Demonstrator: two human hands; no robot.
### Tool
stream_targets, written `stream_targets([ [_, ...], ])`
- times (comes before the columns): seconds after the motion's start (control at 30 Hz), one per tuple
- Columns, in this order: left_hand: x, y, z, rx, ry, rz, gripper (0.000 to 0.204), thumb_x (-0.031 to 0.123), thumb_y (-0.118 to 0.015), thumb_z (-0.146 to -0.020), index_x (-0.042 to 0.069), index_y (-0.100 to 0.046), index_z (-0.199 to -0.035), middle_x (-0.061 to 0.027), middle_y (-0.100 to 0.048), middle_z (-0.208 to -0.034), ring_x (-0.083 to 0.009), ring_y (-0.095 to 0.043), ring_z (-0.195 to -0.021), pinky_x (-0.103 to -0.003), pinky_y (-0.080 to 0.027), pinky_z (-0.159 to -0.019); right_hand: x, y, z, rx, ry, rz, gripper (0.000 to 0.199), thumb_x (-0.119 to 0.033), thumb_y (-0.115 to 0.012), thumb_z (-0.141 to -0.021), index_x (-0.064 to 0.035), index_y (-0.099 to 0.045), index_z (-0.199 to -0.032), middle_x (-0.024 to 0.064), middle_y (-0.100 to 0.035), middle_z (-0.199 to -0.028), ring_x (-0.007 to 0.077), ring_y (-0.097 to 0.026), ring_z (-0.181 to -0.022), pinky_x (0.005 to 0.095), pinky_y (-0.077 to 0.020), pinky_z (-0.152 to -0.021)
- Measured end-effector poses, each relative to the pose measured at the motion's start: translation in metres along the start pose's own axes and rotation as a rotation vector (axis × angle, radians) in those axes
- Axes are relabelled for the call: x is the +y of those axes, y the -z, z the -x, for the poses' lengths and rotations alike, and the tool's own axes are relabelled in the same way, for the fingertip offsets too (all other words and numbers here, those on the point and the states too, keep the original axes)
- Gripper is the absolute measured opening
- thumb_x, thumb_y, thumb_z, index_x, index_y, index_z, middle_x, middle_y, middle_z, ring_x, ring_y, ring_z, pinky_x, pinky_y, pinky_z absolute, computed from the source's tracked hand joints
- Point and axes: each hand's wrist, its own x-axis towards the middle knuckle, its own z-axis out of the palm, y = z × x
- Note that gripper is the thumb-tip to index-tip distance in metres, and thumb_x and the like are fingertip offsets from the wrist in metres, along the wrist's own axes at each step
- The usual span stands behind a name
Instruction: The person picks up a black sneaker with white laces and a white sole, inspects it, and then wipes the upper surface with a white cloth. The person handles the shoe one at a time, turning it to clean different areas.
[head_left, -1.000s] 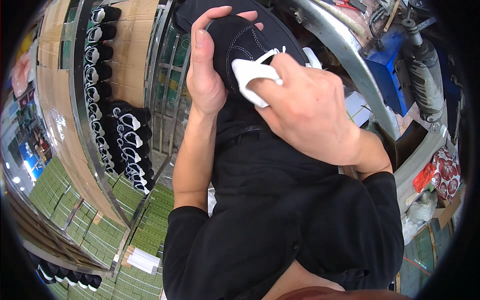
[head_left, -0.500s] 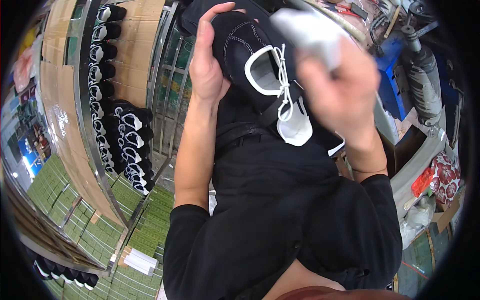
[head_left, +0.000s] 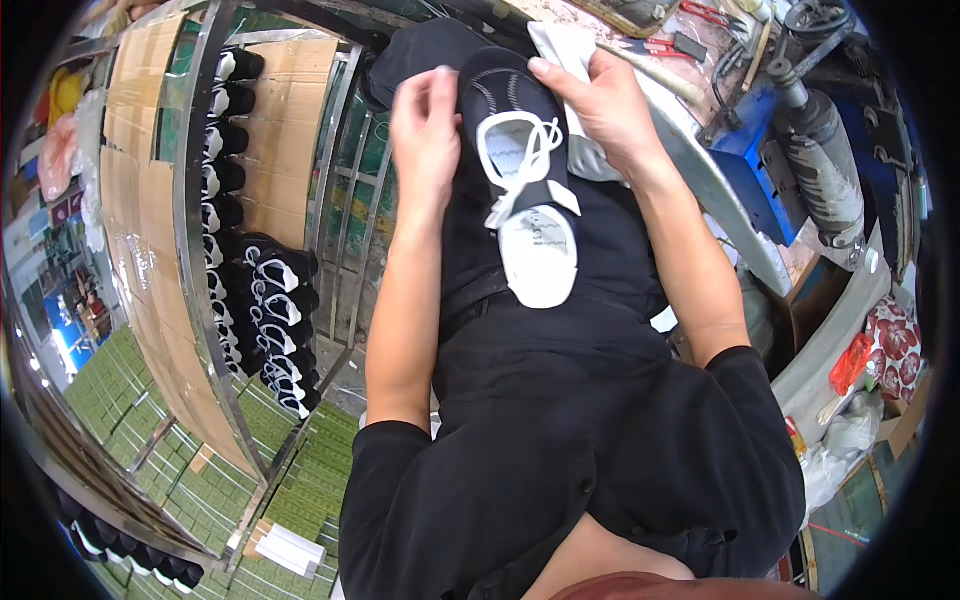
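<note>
A black shoe (head_left: 485, 75) with white stitching, a white lining and a white lace lies along my lap, toe pointing away. The white tongue piece (head_left: 540, 270) hangs toward my waist. At the left edge of the toe is my left hand (head_left: 425, 135), its fingers curled in; whether they grip anything is hidden. My right hand (head_left: 610, 105) is closed on a white cloth (head_left: 560, 45) at the toe's right side, thumb resting by the shoe's upper. Part of the cloth continues down between that hand and the shoe.
To the left, a metal rack (head_left: 215, 280) with cardboard panels (head_left: 290, 140) holds rows of black-and-white shoes (head_left: 280, 320). At the right stand a cluttered worktable (head_left: 690, 90) with red-handled tools, a blue machine part (head_left: 750, 180) and a grey cylinder (head_left: 825, 160). Plastic bags (head_left: 840, 440) lie lower right.
The shoe has come down onto my lap, turned straighter, and its tongue piece lies flatter. My left hand has left its hold around the toe; my right hand, blurred before, has slowed beside it.
</note>
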Motion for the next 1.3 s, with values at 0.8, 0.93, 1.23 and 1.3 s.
stream_targets([
  [0.8,0.047,0.042,0.098,-0.456,0.84,0.691,0.018,0.018,-0.057,-0.105,0.001,-0.065,-0.105,-0.0068,-0.067,-0.108,-0.0158,-0.062,-0.104,-0.035,-0.047,-0.097,0.001,-0.026,0.002,0.177,0.352,0.91,0.044,-0.036,-0.079,-0.087,0.0043,-0.065,-0.08,0.0158,-0.066,-0.065,0.0211,-0.062,-0.057,0.0368,-0.0485,-0.057],
  [0.93,0.043,0.037,0.089,-0.354,0.818,0.964,0.024,0.013,-0.057,-0.103,-0.008,-0.062,-0.114,-0.0129,-0.067,-0.118,-0.0196,-0.064,-0.113,-0.038,-0.048,-0.105,-0.002,-0.012,0.014,0.096,0.344,0.872,0.026,-0.022,-0.074,-0.089,0.0032,-0.067,-0.087,0.0236,-0.069,-0.077,0.0415,-0.069,-0.073,0.0449,-0.0525,-0.064],
  [1.23,0.038,0.008,0.103,-0.235,0.735,1.116,0.039,0.013,-0.051,-0.106,-0.008,-0.049,-0.138,-0.0133,-0.058,-0.139,-0.0217,-0.054,-0.131,-0.039,-0.04,-0.115,-0.004,0.019,0.076,-0.247,0.613,1.04,0.024,-0.005,-0.074,-0.079,0.0025,-0.065,-0.099,0.0126,-0.063,-0.085,0.0314,-0.067,-0.066,0.0389,-0.0532,-0.055],
  [1.3,0.035,0.009,0.105,-0.271,0.707,1.134,0.043,0.01,-0.049,-0.105,-0.005,-0.043,-0.145,-0.0141,-0.053,-0.145,-0.0227,-0.048,-0.138,-0.04,-0.033,-0.12,0.003,0.019,0.08,-0.271,0.599,1.073,0.025,-0.007,-0.074,-0.077,0.0021,-0.064,-0.097,0.0106,-0.057,-0.08,0.0291,-0.064,-0.061,0.0384,-0.0508,-0.051],
])
